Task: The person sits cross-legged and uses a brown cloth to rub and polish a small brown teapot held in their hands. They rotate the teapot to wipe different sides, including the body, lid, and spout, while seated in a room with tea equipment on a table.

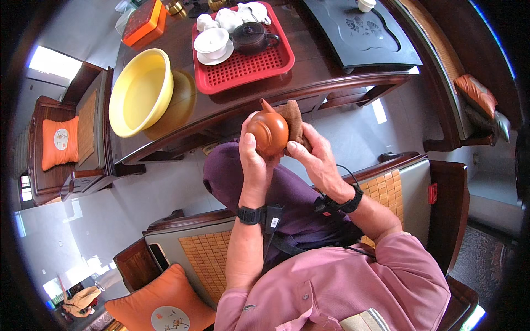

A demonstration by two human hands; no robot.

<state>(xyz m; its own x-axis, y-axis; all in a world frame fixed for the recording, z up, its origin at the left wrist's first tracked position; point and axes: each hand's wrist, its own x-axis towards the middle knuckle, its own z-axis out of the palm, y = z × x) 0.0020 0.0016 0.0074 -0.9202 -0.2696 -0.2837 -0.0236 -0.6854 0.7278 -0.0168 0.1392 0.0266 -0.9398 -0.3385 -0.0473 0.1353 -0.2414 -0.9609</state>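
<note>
My left hand (254, 163) is closed around a reddish-brown clay teapot (271, 131), held above my lap with its spout pointing up towards the table. In my right hand (316, 159) is a brown cloth (295, 118), bunched against the teapot's right side; the thumb lies close to the pot's lower edge. Beyond both hands, on the table, a red perforated plastic tray (248, 78) carries a dark teapot (250, 39), a white lidded bowl on a saucer (212, 43) and several other white tea pieces (228, 20).
A yellow basin (140, 93) sits at the left of the dark wooden table (182, 111). An orange-red box (143, 22) is behind it. At right lies a black tea tray (364, 37) with a small white cup (366, 5). An orange cushion (165, 302) rests on the bench.
</note>
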